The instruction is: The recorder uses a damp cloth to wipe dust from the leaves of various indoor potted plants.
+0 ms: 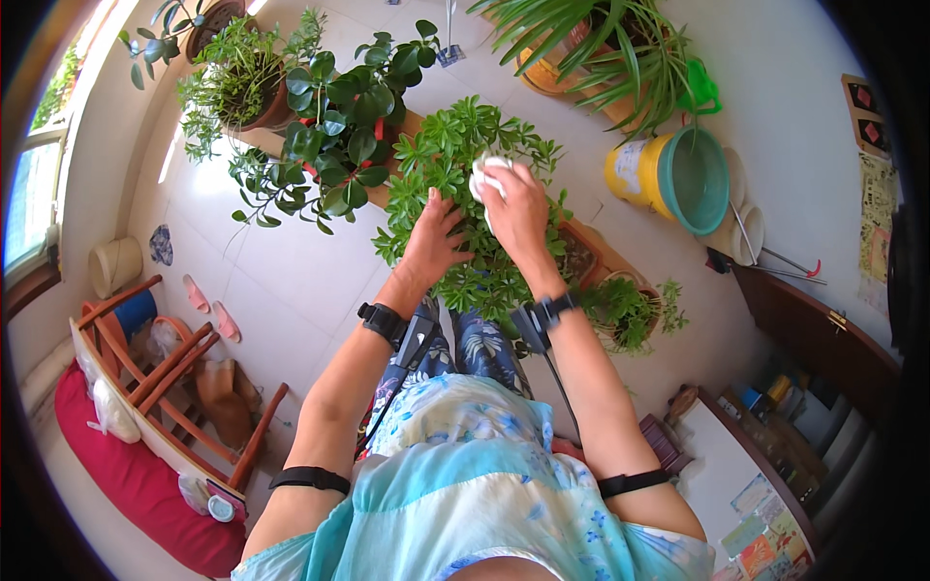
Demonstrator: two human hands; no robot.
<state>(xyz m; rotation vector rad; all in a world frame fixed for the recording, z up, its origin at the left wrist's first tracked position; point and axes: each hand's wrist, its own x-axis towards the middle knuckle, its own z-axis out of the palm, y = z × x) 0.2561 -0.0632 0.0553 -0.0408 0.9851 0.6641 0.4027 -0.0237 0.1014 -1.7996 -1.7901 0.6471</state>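
Observation:
Right in front of me stands a bushy green potted plant point(450, 145) with many small leaves. My left hand point(436, 237) reaches into its left side, fingers apart among the leaves; no object shows in it. Over the plant's right side, my right hand point(518, 208) is closed on a crumpled white cloth point(492, 174), which touches the leaves. Foliage hides the plant's stems and most of its base. Each wrist carries a black strap with a small device.
Beyond, to the left, are a round-leaved plant point(339, 126) and a fine-leaved plant point(242, 87). A spider plant point(620, 58) stands far right, near a yellow bucket point(639, 174) and a teal basin point(699, 179). A small potted plant point(625, 310) sits close at right. An upturned wooden stool point(174, 368) lies left.

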